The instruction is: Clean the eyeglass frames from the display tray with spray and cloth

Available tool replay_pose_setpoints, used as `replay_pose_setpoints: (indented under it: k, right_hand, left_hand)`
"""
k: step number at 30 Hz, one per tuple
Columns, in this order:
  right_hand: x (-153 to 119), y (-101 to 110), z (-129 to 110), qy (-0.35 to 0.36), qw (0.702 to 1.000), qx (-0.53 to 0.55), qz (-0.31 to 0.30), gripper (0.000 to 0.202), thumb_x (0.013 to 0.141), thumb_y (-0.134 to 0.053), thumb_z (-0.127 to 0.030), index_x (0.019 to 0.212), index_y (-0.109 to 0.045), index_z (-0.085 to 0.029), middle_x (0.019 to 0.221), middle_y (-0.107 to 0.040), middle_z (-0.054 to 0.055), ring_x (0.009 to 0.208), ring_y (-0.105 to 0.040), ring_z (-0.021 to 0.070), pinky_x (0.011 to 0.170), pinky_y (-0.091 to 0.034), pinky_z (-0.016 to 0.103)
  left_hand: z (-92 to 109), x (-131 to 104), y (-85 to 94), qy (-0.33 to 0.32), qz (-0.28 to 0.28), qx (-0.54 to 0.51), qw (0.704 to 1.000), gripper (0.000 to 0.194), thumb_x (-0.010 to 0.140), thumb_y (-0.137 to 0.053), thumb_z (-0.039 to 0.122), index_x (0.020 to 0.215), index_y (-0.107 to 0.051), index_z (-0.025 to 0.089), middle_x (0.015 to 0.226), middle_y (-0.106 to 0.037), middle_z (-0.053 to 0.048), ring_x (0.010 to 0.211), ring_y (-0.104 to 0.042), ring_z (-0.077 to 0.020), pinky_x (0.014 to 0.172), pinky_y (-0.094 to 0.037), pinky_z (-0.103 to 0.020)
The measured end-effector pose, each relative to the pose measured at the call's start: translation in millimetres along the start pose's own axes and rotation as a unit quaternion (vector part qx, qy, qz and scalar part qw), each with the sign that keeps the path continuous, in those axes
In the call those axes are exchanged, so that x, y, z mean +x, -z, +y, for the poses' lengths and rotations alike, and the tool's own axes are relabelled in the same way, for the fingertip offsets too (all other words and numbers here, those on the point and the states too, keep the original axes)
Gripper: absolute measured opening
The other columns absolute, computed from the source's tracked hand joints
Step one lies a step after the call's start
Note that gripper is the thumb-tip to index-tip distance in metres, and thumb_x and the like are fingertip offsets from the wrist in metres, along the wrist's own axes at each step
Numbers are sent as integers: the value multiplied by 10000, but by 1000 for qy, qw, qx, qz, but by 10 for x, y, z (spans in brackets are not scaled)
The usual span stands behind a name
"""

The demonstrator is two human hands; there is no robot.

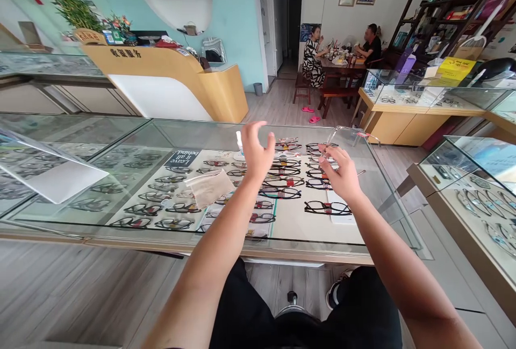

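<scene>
My right hand [342, 174] is shut on a pair of thin clear-framed glasses [347, 132], held above the glass counter [387, 193] with one temple sticking out to the right. My left hand [257, 151] is raised beside it, fingers apart and curled, holding nothing. A small white bottle [239, 142] stands just left of its fingers; whether they touch it I cannot tell. A beige cleaning cloth [209, 185] lies on the glass to the left. Rows of several glasses [282, 181] are on display under the glass.
A white sign stand [60, 179] sits on the counter at left. More glass cases [475, 187] stand to the right. A wooden reception desk [181, 83] is behind. Two people sit at a table [342, 64] in the back.
</scene>
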State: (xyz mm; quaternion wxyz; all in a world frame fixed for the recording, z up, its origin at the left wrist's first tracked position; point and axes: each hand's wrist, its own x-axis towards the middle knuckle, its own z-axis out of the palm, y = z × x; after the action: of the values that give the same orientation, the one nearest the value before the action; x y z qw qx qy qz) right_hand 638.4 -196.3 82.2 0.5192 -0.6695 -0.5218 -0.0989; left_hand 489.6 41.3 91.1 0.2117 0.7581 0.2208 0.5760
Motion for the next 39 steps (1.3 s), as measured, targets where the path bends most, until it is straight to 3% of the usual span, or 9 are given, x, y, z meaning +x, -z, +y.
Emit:
replay_pose_setpoints:
  k: [3,6,9,13,21,26,29,33,39]
  right_hand:
    - [16,23,-1,-12,999,34,9,348,1148,-615,-533,1284,-815,-283,1331,-838,124,1102,-734,332,1046,-585,560]
    - [33,64,-11,-30,996,83,16,362,1138,-632,-578,1202,-836,-286,1315,-850,107,1114,-742,314,1047,-579,525]
    - [46,118,-26,-62,988,142,17,362,1120,-669,-601,1180,-854,-297,1308,-856,88,1187,-748,310,1051,-569,492]
    - [62,186,-50,-84,975,207,2,368,1095,-703,-630,1141,-878,-309,1313,-855,65,1208,-742,304,1103,-552,490]
    - [78,206,-131,-99,964,245,-12,400,1060,-733,-686,1095,-889,-319,1266,-861,55,1114,-724,282,1020,-572,454]
    - [45,130,-224,-101,958,261,-66,484,1037,-730,-766,1120,-886,-316,1219,-858,59,1048,-733,265,1020,-578,454]
    - [21,76,-254,-103,955,258,-100,517,1040,-714,-784,1134,-882,-303,1191,-843,66,993,-708,250,968,-576,433]
    - [2,36,-260,-110,949,271,-117,527,1038,-712,-789,1152,-872,-300,1170,-832,62,933,-664,227,914,-564,408]
    - [-5,39,-334,-112,940,282,-156,510,1056,-687,-778,1130,-872,-309,1176,-841,61,938,-699,243,954,-605,436]
  left_hand:
    - [-432,162,55,109,60,99,987,626,948,-784,249,1529,-565,170,1575,-629,-224,1512,-576,-376,1336,-441,-526]
    - [-753,227,67,267,16,100,958,773,876,-840,266,1564,-502,168,1613,-612,-255,1587,-536,-442,1377,-382,-588]
    - [-912,209,58,376,-39,57,924,686,822,-830,220,1451,-556,212,1376,-747,-210,1400,-694,-473,1259,-499,-642]
    - [-933,195,47,399,-37,29,916,420,749,-763,150,1126,-610,256,1158,-770,-156,1273,-741,-461,1176,-549,-643]
    - [-229,247,19,325,-131,-222,910,258,918,-670,501,883,-591,258,796,-640,-19,744,-671,-197,720,-629,-328]
    - [349,122,81,339,-327,-493,732,837,935,-438,1015,630,-533,241,573,-454,-14,550,-531,-176,512,-484,-308]
    - [530,62,105,347,-364,-524,687,899,940,-361,1032,572,-539,231,540,-419,-17,538,-524,-181,505,-474,-315]
    - [624,-7,80,330,-373,-515,698,889,949,-353,1003,572,-563,226,558,-446,-28,553,-532,-182,524,-481,-325]
    - [605,-133,-40,239,-372,-391,807,775,923,-471,939,595,-568,244,574,-489,-28,551,-492,-170,561,-453,-350]
